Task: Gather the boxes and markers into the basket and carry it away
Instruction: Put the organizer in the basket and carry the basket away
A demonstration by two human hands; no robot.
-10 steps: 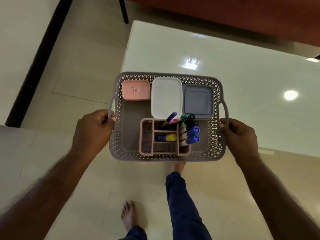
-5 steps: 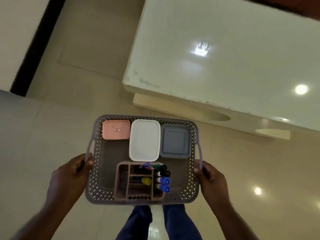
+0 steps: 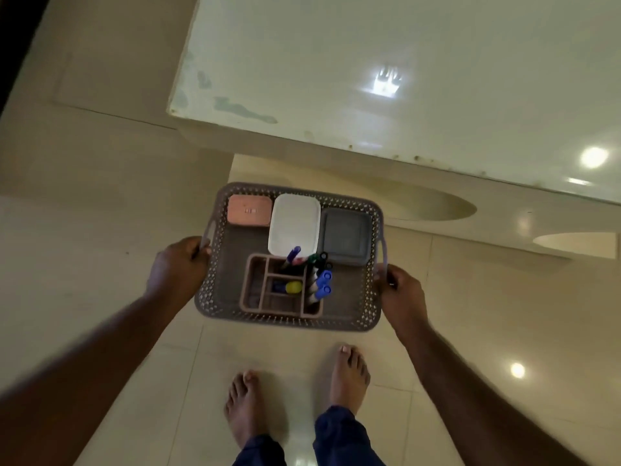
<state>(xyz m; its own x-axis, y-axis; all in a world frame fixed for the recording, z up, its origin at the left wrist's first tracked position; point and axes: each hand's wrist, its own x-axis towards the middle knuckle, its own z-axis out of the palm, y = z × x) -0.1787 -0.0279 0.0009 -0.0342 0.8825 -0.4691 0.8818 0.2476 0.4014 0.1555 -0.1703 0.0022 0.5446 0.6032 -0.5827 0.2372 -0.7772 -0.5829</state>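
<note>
Basket is loaded with boxes and markers, held over the floor just off the counter edge. Left hand and right hand fingers are clamped on its handles. Gathering looks done; next, carry it off level.

A home interior, seen from above.
Glossy cream floor tiles; white glossy table at one o'clock; bare feet.

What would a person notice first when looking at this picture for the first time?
First, the grey perforated basket at the centre, held over the floor by the left hand and right hand. Inside, a pink box, white box and grey box sit behind an organizer of markers.
</note>
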